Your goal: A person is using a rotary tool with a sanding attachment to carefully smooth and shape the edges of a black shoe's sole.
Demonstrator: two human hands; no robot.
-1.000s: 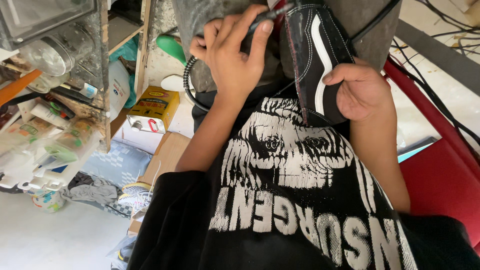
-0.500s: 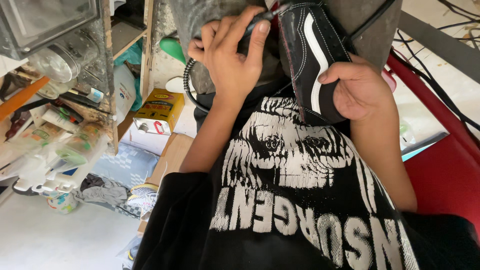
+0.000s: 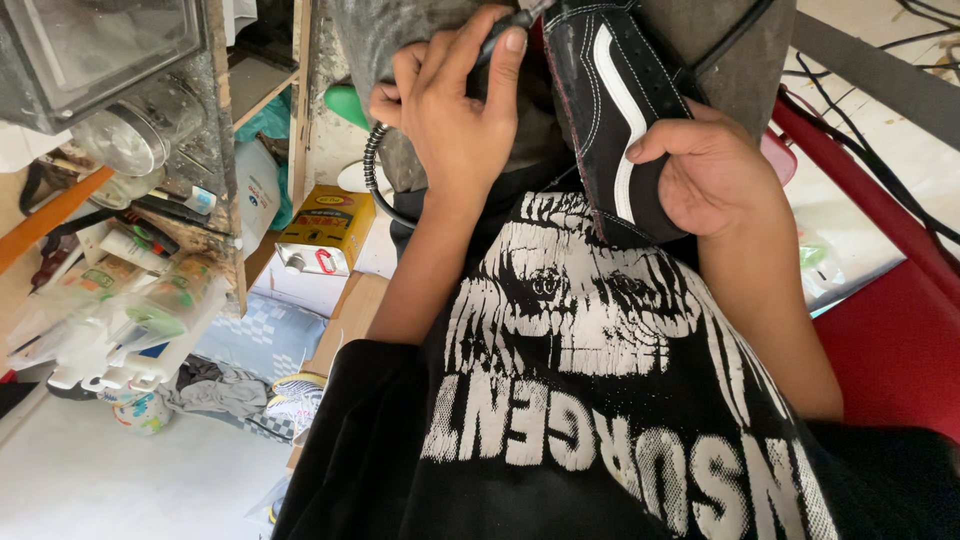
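Observation:
My left hand (image 3: 450,120) grips a slim dark tool handpiece (image 3: 500,35) with its index finger stretched along it. A coiled flexible hose (image 3: 375,180) runs down from the handpiece. The tip meets the top edge of a black shoe (image 3: 610,110) with a white side stripe and white stitching. My right hand (image 3: 710,170) holds that shoe from the right, thumb across its side, pressing it against a grey upright block (image 3: 720,50). Below both hands is my black shirt with a white print (image 3: 590,330).
A yellow metal can (image 3: 330,225) stands on a white box at the left. Wooden shelves (image 3: 215,150) hold tubes and bottles (image 3: 140,300). A checkered shoe and cloth (image 3: 280,400) lie on the floor. A red seat (image 3: 900,340) and black cables (image 3: 880,70) are at the right.
Both hands keep their hold on the tool and the shoe, nearly still. The view has drifted slightly, so the shelves at the left show from a slightly different angle.

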